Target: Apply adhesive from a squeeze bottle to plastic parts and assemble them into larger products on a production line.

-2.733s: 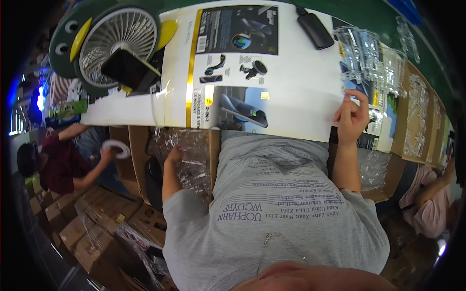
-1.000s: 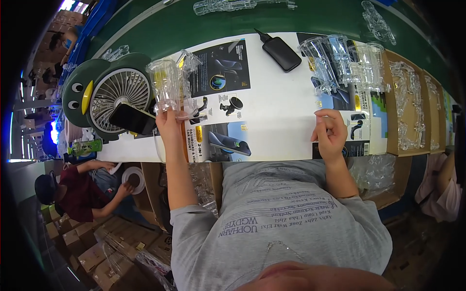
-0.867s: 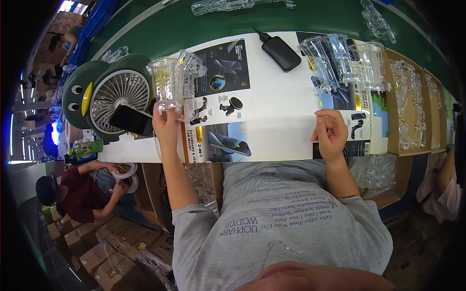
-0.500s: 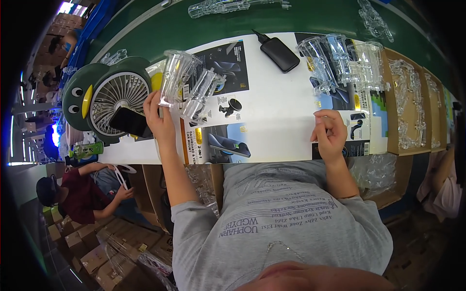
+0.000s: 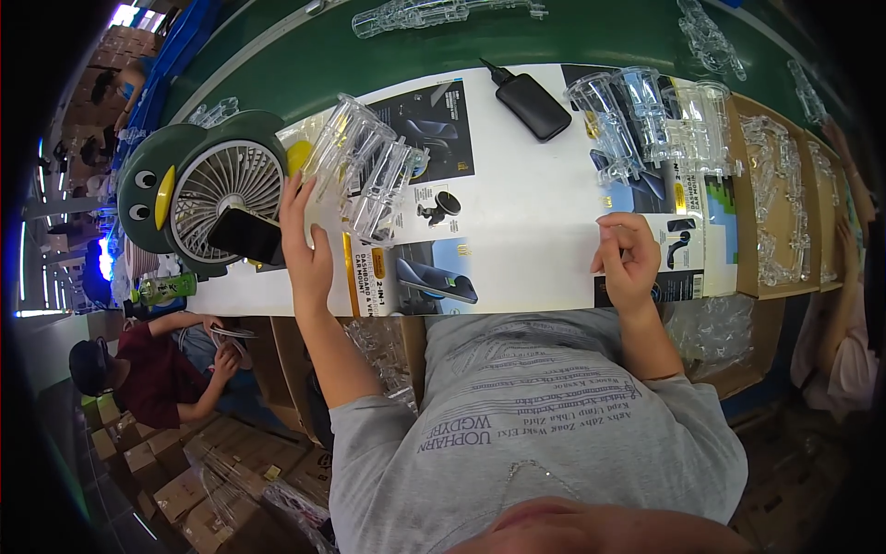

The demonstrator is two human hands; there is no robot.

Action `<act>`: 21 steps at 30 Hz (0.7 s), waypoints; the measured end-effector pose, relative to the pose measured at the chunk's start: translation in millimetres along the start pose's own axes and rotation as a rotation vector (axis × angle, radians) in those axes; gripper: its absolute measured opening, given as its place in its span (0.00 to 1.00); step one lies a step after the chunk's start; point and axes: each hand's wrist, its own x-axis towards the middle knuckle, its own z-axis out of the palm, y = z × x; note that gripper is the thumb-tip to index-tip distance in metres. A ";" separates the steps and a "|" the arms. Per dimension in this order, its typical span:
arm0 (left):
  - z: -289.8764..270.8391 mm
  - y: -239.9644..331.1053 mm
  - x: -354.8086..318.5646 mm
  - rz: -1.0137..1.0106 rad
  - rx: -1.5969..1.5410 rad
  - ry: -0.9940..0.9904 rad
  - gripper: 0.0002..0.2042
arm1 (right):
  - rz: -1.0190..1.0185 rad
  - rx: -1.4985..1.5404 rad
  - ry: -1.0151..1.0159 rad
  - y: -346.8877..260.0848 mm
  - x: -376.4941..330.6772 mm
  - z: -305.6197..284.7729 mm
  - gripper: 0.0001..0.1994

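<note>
Tubes of clear plastic (image 5: 349, 143) laid beside a spread left hand (image 5: 303, 242)

Two of the tubes were seen lying side by side, tilted, on the left part of a white printed sheet (image 5: 535, 203). The left hand was held just beside the nearer one, its fingers stretched out and its thumb parted from them; whether a fingertip was touched by the plastic could not be told. The right hand (image 5: 628, 254) was held near the front edge of the sheet, well apart from the tubes, its fingers loosely bent; whether anything was pinched in it could not be told.

Between the tubes and a row of further clear pieces (image 5: 649, 115), a black bottle (image 5: 535, 106) with a pointed nozzle was laid near the far edge. At the right, clear parts were contained in a cardboard tray (image 5: 816, 226). On the left, a green bird-faced fan (image 5: 229, 180) was fronted by a dark phone (image 5: 245, 235). Beyond the bench, white rings were held by a seated co-worker (image 5: 152, 369) in maroon.
</note>
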 end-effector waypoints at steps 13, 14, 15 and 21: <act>18.3 9.5 66.0 0.098 0.320 -0.415 0.40 | 0.007 -0.031 0.016 -0.5 0.4 1.7 0.05; 22.7 13.4 62.9 0.069 0.305 -0.432 0.39 | 0.007 -0.032 0.016 -0.6 0.2 2.2 0.05; 28.5 22.6 59.1 0.071 0.303 -0.432 0.39 | 0.006 -0.038 0.014 -1.1 0.6 2.0 0.05; 51.4 54.2 43.0 -0.087 0.526 -0.335 0.34 | -0.006 -0.066 -0.011 -0.7 1.3 1.1 0.05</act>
